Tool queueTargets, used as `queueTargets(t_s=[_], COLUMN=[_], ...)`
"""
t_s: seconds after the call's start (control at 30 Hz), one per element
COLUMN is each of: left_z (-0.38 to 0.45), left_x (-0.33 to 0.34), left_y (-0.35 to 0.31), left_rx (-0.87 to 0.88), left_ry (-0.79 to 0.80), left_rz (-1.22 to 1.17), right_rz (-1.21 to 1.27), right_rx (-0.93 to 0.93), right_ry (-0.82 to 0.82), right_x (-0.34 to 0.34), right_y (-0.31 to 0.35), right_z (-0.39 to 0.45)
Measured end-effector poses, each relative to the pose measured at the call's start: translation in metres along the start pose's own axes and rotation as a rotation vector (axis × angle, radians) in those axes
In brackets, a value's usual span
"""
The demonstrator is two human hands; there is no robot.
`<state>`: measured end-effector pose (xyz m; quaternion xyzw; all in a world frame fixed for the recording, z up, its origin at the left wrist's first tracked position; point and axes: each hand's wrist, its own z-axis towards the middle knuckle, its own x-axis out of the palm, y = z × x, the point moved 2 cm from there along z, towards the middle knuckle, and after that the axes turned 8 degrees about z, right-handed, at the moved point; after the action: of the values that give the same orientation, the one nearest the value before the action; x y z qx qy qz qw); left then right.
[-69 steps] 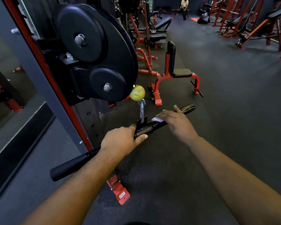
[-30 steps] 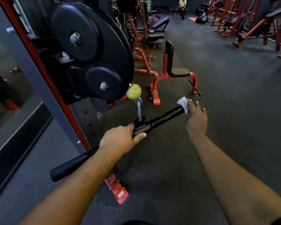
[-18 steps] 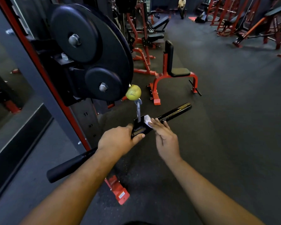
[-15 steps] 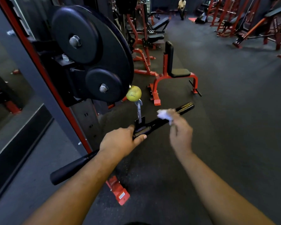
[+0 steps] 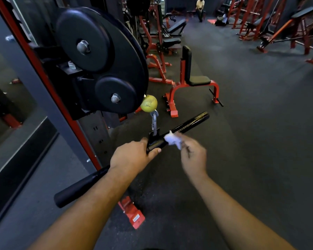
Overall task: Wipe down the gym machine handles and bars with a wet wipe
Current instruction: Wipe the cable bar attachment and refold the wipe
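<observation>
The right hand (image 5: 193, 156) is smeared by motion, so its finger placement is hard to read, though it pinches a crumpled white wet wipe (image 5: 173, 140) against the black cable bar (image 5: 186, 125) just right of the bar's centre clip. The left hand (image 5: 132, 156) is wrapped firmly round the bar beside that clip, hiding the stretch beneath it, while the bar's near grip end juts out below the left forearm. The bar hangs from a yellow-green ball stopper (image 5: 149, 103) next to black weight plates (image 5: 101, 58), above a dark rubber floor (image 5: 260, 132) with a red seat (image 5: 193, 82) behind.
</observation>
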<state>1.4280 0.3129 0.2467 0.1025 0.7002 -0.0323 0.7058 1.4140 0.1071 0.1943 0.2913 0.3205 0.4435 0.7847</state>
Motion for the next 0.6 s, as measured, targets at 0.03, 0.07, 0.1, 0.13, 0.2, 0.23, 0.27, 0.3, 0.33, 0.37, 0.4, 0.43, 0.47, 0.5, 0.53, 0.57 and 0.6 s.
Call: queueTargets(t_s=[0.03, 0.07, 0.1, 0.13, 0.2, 0.23, 0.27, 0.3, 0.33, 0.37, 0.4, 0.43, 0.47, 0.5, 0.53, 0.57, 0.6], left_z=[-0.001, -0.001, -0.002, -0.002, -0.002, -0.002, -0.002, -0.002, -0.001, -0.001, -0.001, -0.001, -0.002, -0.001, -0.001, -0.001, 0.000], left_x=[0.001, 0.001, 0.002, 0.002, 0.003, 0.003, 0.003, 0.003, 0.002, 0.001, 0.000, -0.001, -0.002, -0.003, -0.004, -0.004, -0.004], left_y=[-0.001, -0.002, -0.003, -0.004, -0.005, -0.005, -0.005, -0.004, -0.003, -0.002, 0.000, 0.001, 0.002, 0.003, 0.003, 0.003, 0.003], left_rx=[0.003, 0.006, 0.009, 0.013, 0.020, 0.024, 0.028, 0.032, 0.034, 0.035, 0.038, 0.042, 0.045, 0.048, 0.049, 0.049, 0.046], left_ry=[0.004, 0.006, 0.007, 0.009, 0.022, 0.032, 0.040, 0.046, 0.050, 0.052, 0.051, 0.050, 0.048, 0.045, 0.041, 0.038, 0.037], left_rz=[-0.008, -0.015, -0.021, -0.027, -0.039, -0.044, -0.046, -0.043, -0.038, -0.030, -0.019, -0.007, 0.003, 0.010, 0.015, 0.019, 0.022], right_rz=[-0.010, -0.043, -0.105, -0.153, -0.197, -0.199, -0.221, -0.245, -0.294, -0.308, -0.287, -0.237, -0.196, -0.180, -0.171, -0.159, -0.176], right_rx=[0.068, 0.171, 0.262, 0.340, 0.477, 0.508, 0.501, 0.472, 0.431, 0.417, 0.443, 0.470, 0.481, 0.451, 0.384, 0.284, 0.173], right_ry=[-0.135, -0.267, -0.357, -0.384, -0.329, -0.272, -0.214, -0.163, -0.140, -0.134, -0.132, -0.133, -0.140, -0.137, -0.100, -0.044, 0.016], right_x=[-0.013, -0.029, -0.047, -0.062, -0.078, -0.079, -0.074, -0.066, -0.059, -0.053, -0.048, -0.043, -0.037, -0.028, -0.017, -0.004, 0.007], right_y=[-0.006, -0.018, -0.035, -0.052, -0.080, -0.089, -0.089, -0.087, -0.079, -0.072, -0.066, -0.064, -0.060, -0.056, -0.049, -0.041, -0.030], right_z=[0.013, 0.029, 0.047, 0.064, 0.091, 0.098, 0.101, 0.099, 0.094, 0.090, 0.086, 0.080, 0.072, 0.063, 0.053, 0.042, 0.031])
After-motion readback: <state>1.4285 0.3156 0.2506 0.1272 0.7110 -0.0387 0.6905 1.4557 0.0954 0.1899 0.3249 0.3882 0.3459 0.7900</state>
